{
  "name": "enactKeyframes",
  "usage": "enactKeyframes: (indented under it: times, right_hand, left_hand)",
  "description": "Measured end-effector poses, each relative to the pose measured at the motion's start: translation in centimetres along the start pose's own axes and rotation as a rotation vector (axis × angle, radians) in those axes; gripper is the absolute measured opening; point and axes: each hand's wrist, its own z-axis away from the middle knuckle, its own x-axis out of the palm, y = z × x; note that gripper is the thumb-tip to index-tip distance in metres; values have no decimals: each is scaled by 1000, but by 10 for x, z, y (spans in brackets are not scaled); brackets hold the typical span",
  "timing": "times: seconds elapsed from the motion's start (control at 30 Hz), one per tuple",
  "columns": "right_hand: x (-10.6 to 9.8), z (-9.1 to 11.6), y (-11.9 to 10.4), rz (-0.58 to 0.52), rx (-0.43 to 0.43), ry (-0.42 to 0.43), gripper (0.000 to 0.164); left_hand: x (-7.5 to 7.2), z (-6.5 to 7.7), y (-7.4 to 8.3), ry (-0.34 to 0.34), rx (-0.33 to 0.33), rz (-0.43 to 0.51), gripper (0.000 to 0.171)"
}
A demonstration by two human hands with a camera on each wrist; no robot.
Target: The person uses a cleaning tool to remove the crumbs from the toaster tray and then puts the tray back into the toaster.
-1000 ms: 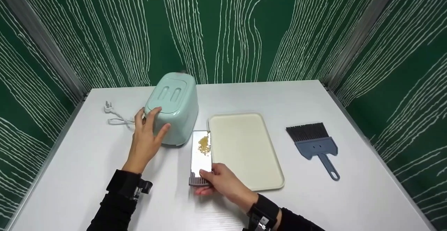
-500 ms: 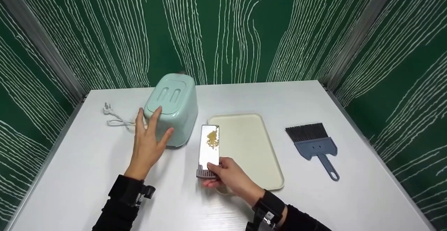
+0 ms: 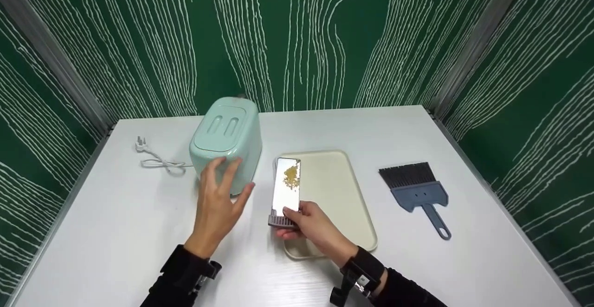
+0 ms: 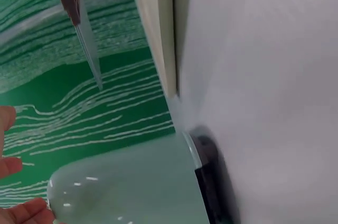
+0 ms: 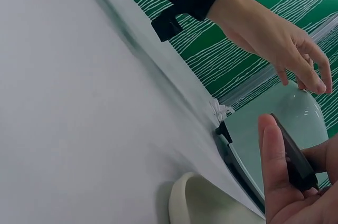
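My right hand (image 3: 315, 225) pinches the grey handle end of a flat, shiny crumb tray (image 3: 284, 195), thumb on top and fingers beneath. Yellow crumbs (image 3: 291, 177) lie in a patch toward its far end. The left wrist view shows this crumb tray (image 4: 87, 44) edge-on, raised over the table. It overlaps the left side of a cream serving tray (image 3: 336, 195). My left hand (image 3: 216, 209), fingers spread and slightly bent, is at the near end of a mint-green toaster (image 3: 227, 130) with its lid on. In the left wrist view its fingertips (image 4: 34, 211) are right at the toaster's rounded edge.
A blue-grey hand brush (image 3: 420, 195) with dark bristles lies on the right of the white table (image 3: 482, 260). Left of the toaster lies its white cord (image 3: 162, 163) with a plug (image 3: 141, 144). Green walls with white lines enclose the back and sides.
My right hand has carried the crumb tray right and away from me, over the cream tray's left edge. My left hand has shifted right, from the toaster's left corner across its near end.
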Motion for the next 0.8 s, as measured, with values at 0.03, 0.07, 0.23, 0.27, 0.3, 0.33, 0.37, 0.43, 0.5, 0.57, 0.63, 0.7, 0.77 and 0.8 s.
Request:
enactKeyframes:
  times: [0.03,0.07,0.23,0.27,0.3,0.33,0.37,0.43,0.5,0.57,0.63,0.7,0.77,0.8]
  right_hand:
    - [-1,0,-1,0,0,5,33]
    - [-2,0,-1,1,-2,10,33]
    - [-5,-1,-3,15,-11,30,33]
    - [-6,-1,-3,20,-13,36,33]
    - [-7,-1,-3,25,-14,42,33]
    - [-7,-1,-4,30,-14,48,32]
    - [-8,-2,-4,35,-17,54,32]
    - [-9,-2,-4,50,-25,66,32]
    - [-10,-2,-4,74,-42,76,32]
    - [-11,-2,-4,110,-65,91,31]
    - [-11,-2,-4,150,-85,109,31]
    - [-11,-2,-4,184,-98,130,30]
    - [-10,-2,-4,212,-109,151,30]
    - [-10,-2,-4,220,-113,160,30]
  left_hand:
    - [2,2,3,-18,-12,17,58]
    - [4,3,6,-42,-29,34,57]
    - [14,9,16,-208,-189,192,56]
    - [16,10,17,-245,-231,230,55]
    - [19,10,18,-279,-273,268,54]
    - [21,11,19,-313,-314,305,52]
    - [23,11,20,-346,-352,340,50]
    - [28,12,21,-408,-424,417,46]
    - [32,13,23,-458,-489,500,43]
    - [36,14,26,-501,-549,567,41]
    - [40,15,29,-539,-594,615,40]
    - [44,16,33,-572,-628,647,41]
    - [47,17,36,-603,-662,680,41]
    - [49,18,38,-616,-676,696,42]
